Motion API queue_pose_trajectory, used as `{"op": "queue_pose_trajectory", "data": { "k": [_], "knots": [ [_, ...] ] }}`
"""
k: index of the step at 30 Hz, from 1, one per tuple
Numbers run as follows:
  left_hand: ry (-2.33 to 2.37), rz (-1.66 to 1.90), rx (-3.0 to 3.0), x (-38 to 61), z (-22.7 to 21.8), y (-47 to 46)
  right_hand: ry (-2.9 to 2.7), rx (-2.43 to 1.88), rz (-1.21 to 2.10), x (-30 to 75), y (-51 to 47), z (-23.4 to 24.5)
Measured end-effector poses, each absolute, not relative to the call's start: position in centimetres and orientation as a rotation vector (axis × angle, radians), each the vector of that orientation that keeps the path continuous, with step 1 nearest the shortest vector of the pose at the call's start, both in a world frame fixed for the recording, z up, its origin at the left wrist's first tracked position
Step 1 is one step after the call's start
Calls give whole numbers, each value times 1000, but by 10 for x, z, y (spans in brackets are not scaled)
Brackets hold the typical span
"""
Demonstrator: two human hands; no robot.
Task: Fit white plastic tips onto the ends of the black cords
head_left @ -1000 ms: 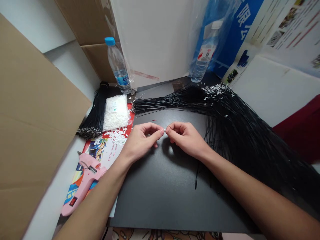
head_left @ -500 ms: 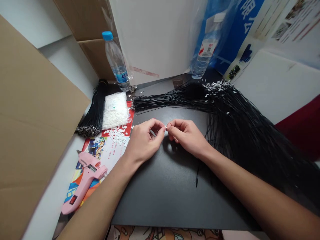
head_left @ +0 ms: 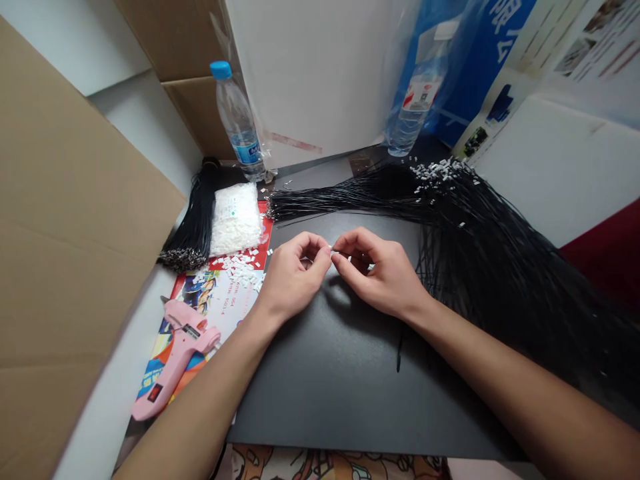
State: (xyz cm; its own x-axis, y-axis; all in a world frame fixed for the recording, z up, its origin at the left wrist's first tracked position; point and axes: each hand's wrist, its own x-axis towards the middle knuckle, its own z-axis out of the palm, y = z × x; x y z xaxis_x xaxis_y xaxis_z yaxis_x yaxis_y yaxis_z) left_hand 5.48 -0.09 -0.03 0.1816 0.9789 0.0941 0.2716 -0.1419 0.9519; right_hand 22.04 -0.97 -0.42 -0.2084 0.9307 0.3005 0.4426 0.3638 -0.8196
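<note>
- Since half a second earlier, the right hand [head_left: 377, 272] had parted its thumb and forefinger a little, baring small white bits [head_left: 371, 267] within its curl; the left hand [head_left: 299, 272] had kept nearly the same pinch.
- We saw the left thumb and forefinger closed on a tiny white tab [head_left: 330, 248], out over the middle of the dark tabletop [head_left: 320, 380].
- The right fingertips stood just beside that tab, on its right; the left hand was the nearer, being on it. Its long axis was too small for us to make out.
- We could not tell whether the right hand's curled fingers gripped the white bits or merely hid them.
- Beyond the hands, a bundle of thin black cords [head_left: 335, 201] ran left to right, joining a spread of black cords [head_left: 510, 287] beside the right forearm.
- Left of the left hand we had loose white tabs [head_left: 239, 268], scattered on printed sheets just below a clear bag of white pieces [head_left: 236, 221].
- Nearer us on that side lay a pink glue gun [head_left: 181, 357].
- Farthest out, a blue-capped bottle [head_left: 241, 123] and a white-capped bottle [head_left: 423, 97] stood at the back.
</note>
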Motion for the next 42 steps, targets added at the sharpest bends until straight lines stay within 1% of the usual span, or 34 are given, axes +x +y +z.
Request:
{"op": "queue_pose_trajectory", "data": {
  "k": [3,5,13,22,31,36,39,42],
  "knots": [
    [1173,1030,1509,53,-1,1,-1953,-1199,480,224,-10,-3],
    [1126,1042,1461,53,-2,2,-2019,-1190,365,227,-10,-2],
    [1041,1049,1388,54,0,1,-2025,-1157,229,228,-10,-2],
    [1059,1047,1436,55,1,1,-1839,-1176,460,220,-11,6],
    [1071,1012,1432,56,-5,2,-1889,-1160,348,218,-11,2],
    [1074,1062,1436,57,-5,1,-1876,-1162,373,217,-11,1],
    [1040,1056,1364,58,-4,1,-1802,-1217,506,217,-11,3],
    [967,1042,1244,59,-2,1,-1666,-1267,737,217,-10,4]
  ]
}}
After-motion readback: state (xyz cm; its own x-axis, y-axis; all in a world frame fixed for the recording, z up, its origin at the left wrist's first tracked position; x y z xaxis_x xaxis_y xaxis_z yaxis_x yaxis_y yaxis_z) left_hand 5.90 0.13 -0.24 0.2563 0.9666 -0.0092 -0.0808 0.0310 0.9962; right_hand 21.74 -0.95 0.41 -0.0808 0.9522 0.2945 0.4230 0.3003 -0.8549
